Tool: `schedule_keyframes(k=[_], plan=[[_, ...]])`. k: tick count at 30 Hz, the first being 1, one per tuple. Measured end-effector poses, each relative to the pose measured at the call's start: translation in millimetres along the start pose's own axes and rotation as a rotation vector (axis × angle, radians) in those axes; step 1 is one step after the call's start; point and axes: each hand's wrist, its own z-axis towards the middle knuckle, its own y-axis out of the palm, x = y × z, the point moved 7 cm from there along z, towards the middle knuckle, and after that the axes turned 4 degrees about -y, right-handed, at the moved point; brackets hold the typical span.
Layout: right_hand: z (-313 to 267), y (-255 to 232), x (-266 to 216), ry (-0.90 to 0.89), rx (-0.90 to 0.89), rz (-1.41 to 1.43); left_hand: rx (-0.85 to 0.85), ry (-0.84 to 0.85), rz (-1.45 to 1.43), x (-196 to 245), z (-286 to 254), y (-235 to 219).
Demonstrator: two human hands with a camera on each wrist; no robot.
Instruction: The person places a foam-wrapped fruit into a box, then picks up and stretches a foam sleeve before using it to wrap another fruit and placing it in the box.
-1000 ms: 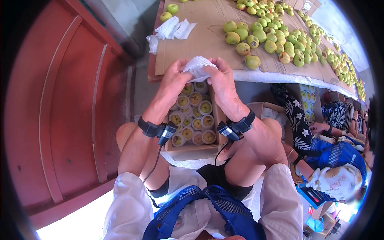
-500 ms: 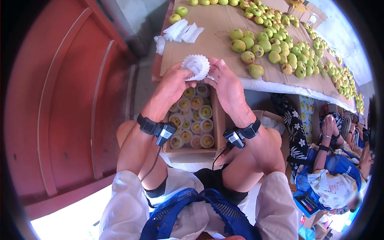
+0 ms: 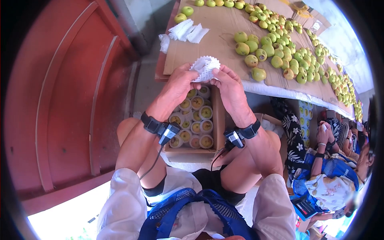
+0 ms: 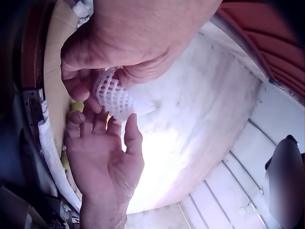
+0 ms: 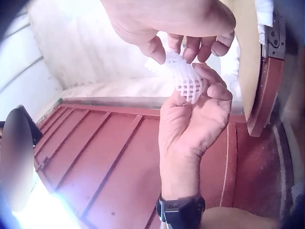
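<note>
A white foam net sleeve [image 3: 205,68] is held between both hands, over the near edge of the cardboard-covered table. My left hand [image 3: 182,82] grips its left side, thumb on the outside. In the right wrist view the net mesh [image 5: 189,86] shows between the left thumb and fingers. My right hand [image 3: 231,85] pinches the sleeve's right edge, with its thumb at the rim and the other fingers bent behind. Below the hands stands an open cardboard box [image 3: 217,120] of apples in foam nets [image 3: 196,103], partly covered by the left forearm.
Loose green apples [image 3: 276,52] spread over the right of the table [image 3: 208,38]. Several flat foam sleeves [image 3: 188,31] lie at its left, near two apples [image 3: 184,14]. A red metal door [image 3: 64,100] stands left; another person [image 3: 330,176] sits at right.
The sleeve was flatter, then turned with its round frilled opening up; now it is tilted between the hands. The right hand has closed in on its edge again. The head view has shifted slightly.
</note>
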Motion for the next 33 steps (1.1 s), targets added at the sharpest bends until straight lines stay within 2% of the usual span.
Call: schedule_keyframes(k=[5,9,11,19,25,28,32,33], plan=[[4,-11,0,0.041,0.074,0.059,-0.107,0.006,-0.080,7,-2,9],[7,-20,-3,0.066,0.087,0.086,-0.212,0.017,-0.261,17,-3,17],[6,-18,-5,0.073,0.088,0.091,-0.220,0.001,-0.394,18,-3,16],[7,-16,-4,0.103,-0.019,0.030,-0.222,0.002,-0.383,14,0,13],[8,-10,-9,0.118,-0.032,0.374,-0.265,-0.005,-0.362,2,9,8],[7,-8,-10,0.118,-0.012,0.415,-0.250,-0.011,-0.379,3,6,11],[7,-6,-10,0.122,-0.124,0.444,-0.169,0.010,-0.424,9,5,15],[9,-10,-7,0.126,-0.179,0.458,-0.210,0.008,-0.414,10,4,16]])
